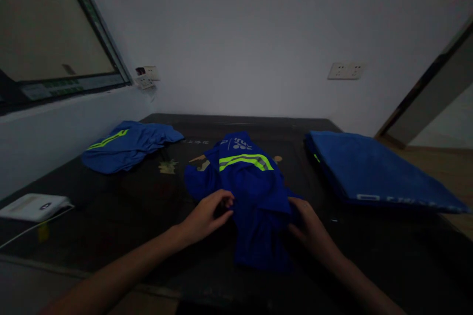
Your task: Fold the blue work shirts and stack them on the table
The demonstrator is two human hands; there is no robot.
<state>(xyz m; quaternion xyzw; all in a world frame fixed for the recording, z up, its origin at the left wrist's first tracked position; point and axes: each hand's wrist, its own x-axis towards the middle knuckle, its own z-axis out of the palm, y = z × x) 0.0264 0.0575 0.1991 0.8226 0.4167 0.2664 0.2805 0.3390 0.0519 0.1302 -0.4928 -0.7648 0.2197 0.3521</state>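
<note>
A dark blue work garment [254, 206] lies crumpled on the dark table [121, 216] in front of me. Across its upper part runs a yellow-green and grey reflective band, with white printing above that. My left hand [212, 216] is at the garment's left edge, fingers curved and thumb apart, with no cloth visible between them. At the right edge, the fingertips of my right hand [308, 228] meet the cloth. Its thumb stands apart from the fingers, and dim light obscures the exact contact.
A lighter blue garment [129, 147] with a reflective band lies at the back left. Folded blue cloth [369, 172] is stacked on the right. A white device [35, 207] with a cable sits near the left edge. Wall sockets [346, 71] are mounted behind the table.
</note>
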